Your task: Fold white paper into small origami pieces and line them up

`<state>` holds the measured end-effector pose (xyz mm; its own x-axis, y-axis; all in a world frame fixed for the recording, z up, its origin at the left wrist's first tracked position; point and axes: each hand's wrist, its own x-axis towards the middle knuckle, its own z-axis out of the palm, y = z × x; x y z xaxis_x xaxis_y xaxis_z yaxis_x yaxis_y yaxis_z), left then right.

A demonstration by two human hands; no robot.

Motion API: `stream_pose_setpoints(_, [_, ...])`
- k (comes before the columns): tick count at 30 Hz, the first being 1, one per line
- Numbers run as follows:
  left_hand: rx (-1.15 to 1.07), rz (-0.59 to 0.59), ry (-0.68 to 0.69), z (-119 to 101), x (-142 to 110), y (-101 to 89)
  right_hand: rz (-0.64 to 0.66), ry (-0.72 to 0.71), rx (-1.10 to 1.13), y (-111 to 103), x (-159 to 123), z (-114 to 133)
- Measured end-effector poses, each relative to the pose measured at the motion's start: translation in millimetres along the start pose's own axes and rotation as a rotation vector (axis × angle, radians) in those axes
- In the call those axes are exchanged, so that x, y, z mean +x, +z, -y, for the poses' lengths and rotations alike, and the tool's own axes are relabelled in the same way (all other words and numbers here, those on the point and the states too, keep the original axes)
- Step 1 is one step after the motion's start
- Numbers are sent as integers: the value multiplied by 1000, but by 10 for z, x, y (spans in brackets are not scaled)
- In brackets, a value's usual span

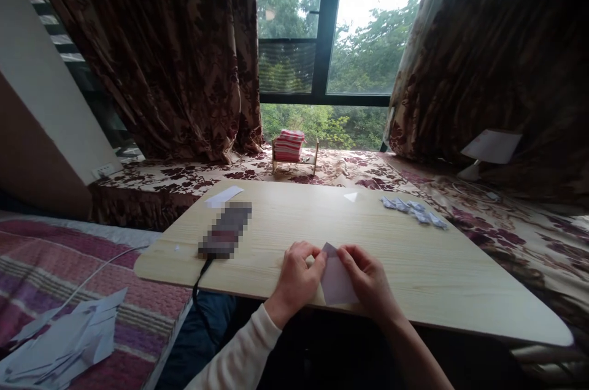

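**Both hands pinch a paper sheet (338, 287) near its pointed end**

A pale wood-grain table (294, 206) stands before a window (363, 40); loose paper offcuts (73, 338) lie on the striped bedspread (151, 273) to its left. At the table's near edge, the left hand (297, 276) and right hand (372, 284) face each other, thumbs and fingers closed on the sheet's opposite sides, its point rising between them. Whether it is folded double I cannot tell.

Any crease made here probably comes out crisper with the sheet pressed flat on the bare wood, edges matched at the point, one hand anchoring while the other thumb runs outward. Beyond sit small crumpled-looking folded paper pieces (418, 209) and, alone, a white paper triangle (351, 197).
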<state>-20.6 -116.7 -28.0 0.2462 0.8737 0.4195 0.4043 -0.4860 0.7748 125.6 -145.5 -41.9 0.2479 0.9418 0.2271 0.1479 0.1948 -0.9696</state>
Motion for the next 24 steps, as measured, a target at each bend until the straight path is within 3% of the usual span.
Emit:
stream_pose_setpoints(11, [-47, 61, 105, -1, -8, -19, 61, -48, -27, 13, 4, 95])
stream_pose_setpoints(18, [-204, 192, 107, -32, 16, -92, 27, -44, 21, -17, -4, 11])
stream_pose_setpoints(24, [-159, 131, 69, -45, 16, -60, 45, -32, 60, -18, 13, 31])
